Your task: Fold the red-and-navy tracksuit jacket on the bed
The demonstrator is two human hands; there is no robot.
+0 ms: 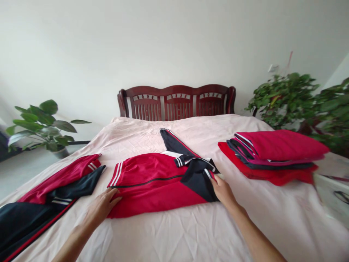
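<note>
A red and navy zip-up tracksuit jacket (152, 194) lies spread sideways on the bed, its white-striped hem to the left and its collar to the right. My left hand (105, 202) rests on the hem, thumb and forefinger apart on the red cloth. Near the collar, my right hand (222, 187) is closed on a white-edged part of the jacket's near shoulder or sleeve; the fingertips are partly hidden. One navy sleeve (177, 143) with a red and white stripe stretches away toward the headboard.
Folded red and navy clothes (280, 145) form a stack on the right. More red and navy garments (62, 182) lie loosely at left. The pink sheet (174, 236) is wrinkled. Beyond stands a dark wooden headboard (178, 103); potted plants (49, 123) flank the bed.
</note>
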